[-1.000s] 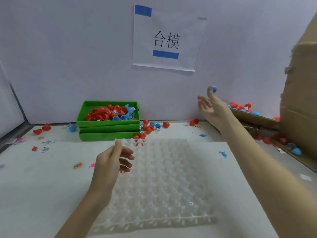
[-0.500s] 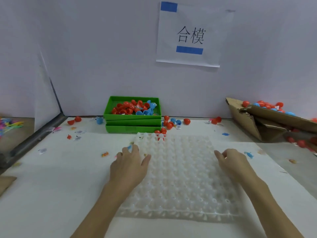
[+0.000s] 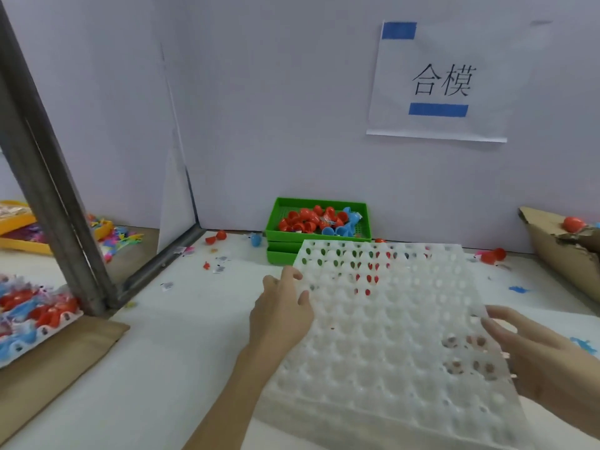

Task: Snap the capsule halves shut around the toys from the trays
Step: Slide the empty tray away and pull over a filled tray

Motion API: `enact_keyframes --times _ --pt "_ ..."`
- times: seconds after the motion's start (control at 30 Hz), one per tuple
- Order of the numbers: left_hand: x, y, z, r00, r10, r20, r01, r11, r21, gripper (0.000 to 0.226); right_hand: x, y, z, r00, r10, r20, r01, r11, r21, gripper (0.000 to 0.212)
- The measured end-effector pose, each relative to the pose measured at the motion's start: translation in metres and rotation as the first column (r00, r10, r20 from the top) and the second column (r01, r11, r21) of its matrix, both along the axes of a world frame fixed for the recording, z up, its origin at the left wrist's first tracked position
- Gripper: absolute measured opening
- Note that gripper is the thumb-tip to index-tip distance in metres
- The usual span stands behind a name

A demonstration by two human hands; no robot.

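A white wall point(image 3: 292, 108) backs the white table point(image 3: 168, 336), with a paper sign point(image 3: 444, 79) taped on it at upper right. A grey metal post point(image 3: 48, 190) leans across the left side. The clear dimpled tray point(image 3: 386, 339) fills the middle, tilted up off the table with its far edge raised in front of the green trays point(image 3: 316, 219); red and green show through its far dimples. The left hand point(image 3: 281, 315) grasps the tray's left edge, thumb on top and fingers curled over the rim. The right hand point(image 3: 539, 358) grasps the right edge, fingers spread across the top; skin shows through the dimples beneath, so part of it lies under the tray. Torn cardboard point(image 3: 558, 254) sits at far right with a red capsule point(image 3: 573, 224) on it. The stacked green trays at the wall hold red and blue capsule halves point(image 3: 311, 219). At lower left, a second dimpled tray point(image 3: 29, 323) holds red and blue pieces, resting on brown cardboard point(image 3: 55, 362). A yellow tray point(image 3: 19, 228) lies beyond the post. Loose halves point(image 3: 217, 237) and small toys point(image 3: 518, 289) are scattered on the table near the wall
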State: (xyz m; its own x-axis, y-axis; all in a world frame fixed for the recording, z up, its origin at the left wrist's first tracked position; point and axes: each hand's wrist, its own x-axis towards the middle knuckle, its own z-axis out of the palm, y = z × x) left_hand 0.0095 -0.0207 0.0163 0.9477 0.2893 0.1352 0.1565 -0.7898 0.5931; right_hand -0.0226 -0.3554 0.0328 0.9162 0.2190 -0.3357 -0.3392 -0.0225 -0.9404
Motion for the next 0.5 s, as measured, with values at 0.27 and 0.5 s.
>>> enact_keyframes --times 0.27,0.5 --pt "0.0 0.062 0.031 0.982 0.117 0.149 -0.086 0.976 -0.199 0.04 -0.014 0.088 0.001 0.957 -0.113 0.267 0.033 0.957 0.288 0.033" --pt "-0.026 0.145 0.009 0.714 0.679 0.172 -0.187 0.422 -0.887 0.042 0.016 0.165 0.041 0.879 -0.037 0.475 -0.045 0.986 0.159 0.039"
